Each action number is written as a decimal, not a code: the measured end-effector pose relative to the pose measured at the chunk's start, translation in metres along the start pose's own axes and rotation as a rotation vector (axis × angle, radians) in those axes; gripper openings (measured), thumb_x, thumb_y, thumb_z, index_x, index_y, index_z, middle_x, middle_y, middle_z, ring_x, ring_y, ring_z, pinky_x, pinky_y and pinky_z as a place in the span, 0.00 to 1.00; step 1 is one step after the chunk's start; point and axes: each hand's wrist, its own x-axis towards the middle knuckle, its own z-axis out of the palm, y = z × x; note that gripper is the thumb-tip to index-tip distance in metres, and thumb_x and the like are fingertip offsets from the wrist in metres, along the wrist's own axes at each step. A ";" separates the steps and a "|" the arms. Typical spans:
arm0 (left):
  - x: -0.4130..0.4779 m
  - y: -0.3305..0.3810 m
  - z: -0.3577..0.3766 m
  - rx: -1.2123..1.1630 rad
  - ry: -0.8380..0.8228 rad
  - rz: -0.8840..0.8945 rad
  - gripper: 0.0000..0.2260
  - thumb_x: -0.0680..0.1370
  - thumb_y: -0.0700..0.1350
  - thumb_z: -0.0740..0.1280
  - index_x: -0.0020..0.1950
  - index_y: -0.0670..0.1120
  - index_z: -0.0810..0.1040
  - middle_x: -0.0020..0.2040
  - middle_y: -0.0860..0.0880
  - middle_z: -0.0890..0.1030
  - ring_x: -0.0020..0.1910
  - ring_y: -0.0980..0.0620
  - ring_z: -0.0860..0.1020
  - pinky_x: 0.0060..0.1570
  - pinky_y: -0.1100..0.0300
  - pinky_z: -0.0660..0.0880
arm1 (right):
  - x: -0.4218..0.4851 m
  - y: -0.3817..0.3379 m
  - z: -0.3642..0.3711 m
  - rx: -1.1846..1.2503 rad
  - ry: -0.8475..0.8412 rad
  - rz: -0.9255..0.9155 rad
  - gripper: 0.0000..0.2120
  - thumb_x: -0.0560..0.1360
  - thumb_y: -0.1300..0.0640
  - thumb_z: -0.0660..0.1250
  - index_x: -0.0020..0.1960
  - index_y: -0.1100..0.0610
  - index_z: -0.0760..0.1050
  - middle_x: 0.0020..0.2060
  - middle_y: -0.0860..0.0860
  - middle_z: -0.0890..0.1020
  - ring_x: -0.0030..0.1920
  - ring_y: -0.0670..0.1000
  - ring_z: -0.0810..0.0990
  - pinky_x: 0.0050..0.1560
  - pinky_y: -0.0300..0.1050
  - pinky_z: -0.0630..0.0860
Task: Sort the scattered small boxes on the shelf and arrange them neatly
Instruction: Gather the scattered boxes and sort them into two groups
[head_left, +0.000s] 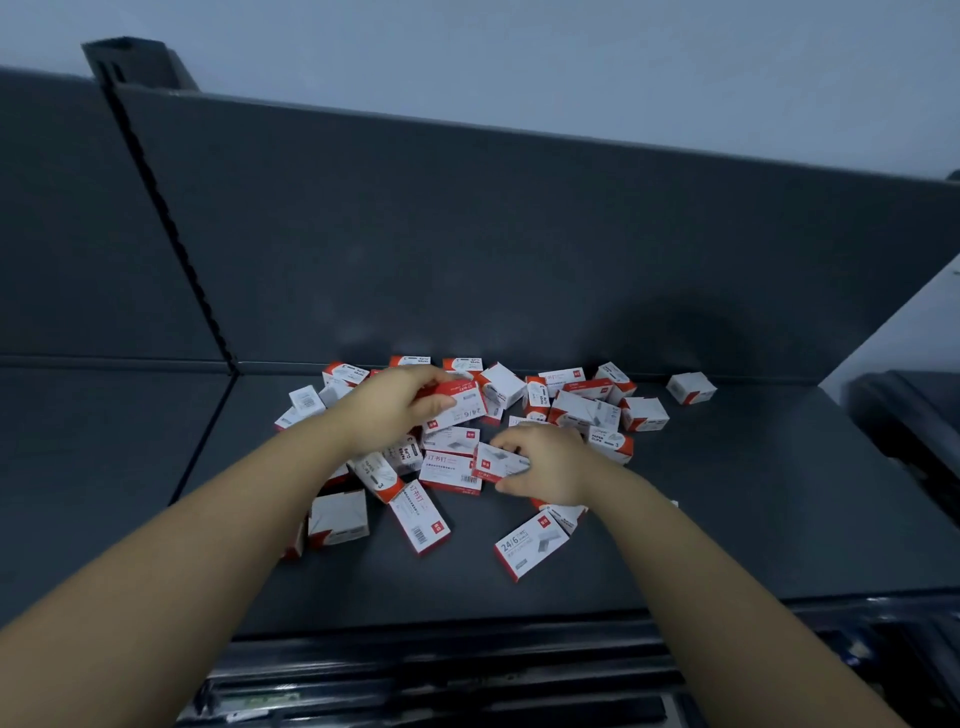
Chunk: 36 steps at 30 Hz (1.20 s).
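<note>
left hand (392, 405) grips a 24/6 box (462, 408), right hand (548, 467) pinches a second box (493, 461), loose boxes (644, 414) crowding both.

Two bare hands reach into a heap of small red-and-white boxes (452, 467) on a dark grey shelf (727, 493).

The left hand (395, 405) grips a box marked 24/6 (460, 408) towards the back of the heap. The right hand (545, 470) pinches a second box (496, 462), nearer and to the right. Other boxes lie tumbled at all angles around them. A lone box (691, 388) sits apart by the back right. A dark back panel (519, 234) rises behind.
</note>
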 end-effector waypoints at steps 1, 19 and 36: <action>0.000 0.000 -0.003 -0.015 0.019 0.004 0.17 0.81 0.53 0.63 0.68 0.50 0.74 0.57 0.52 0.79 0.55 0.53 0.77 0.53 0.57 0.74 | 0.001 -0.001 -0.002 0.047 0.022 0.003 0.24 0.75 0.47 0.71 0.70 0.50 0.72 0.63 0.48 0.77 0.63 0.52 0.75 0.67 0.57 0.68; -0.021 -0.039 -0.038 0.128 0.056 -0.116 0.18 0.81 0.56 0.60 0.68 0.50 0.73 0.63 0.53 0.78 0.61 0.51 0.76 0.65 0.47 0.70 | 0.047 -0.036 0.005 0.295 0.081 0.014 0.24 0.76 0.49 0.71 0.70 0.51 0.72 0.67 0.49 0.74 0.65 0.50 0.74 0.53 0.40 0.72; -0.019 -0.051 -0.039 0.160 0.000 -0.031 0.15 0.82 0.55 0.60 0.67 0.54 0.72 0.63 0.57 0.77 0.64 0.52 0.73 0.65 0.48 0.59 | 0.039 -0.045 0.005 0.358 -0.035 0.205 0.14 0.77 0.57 0.70 0.59 0.51 0.68 0.58 0.49 0.76 0.54 0.47 0.78 0.47 0.39 0.76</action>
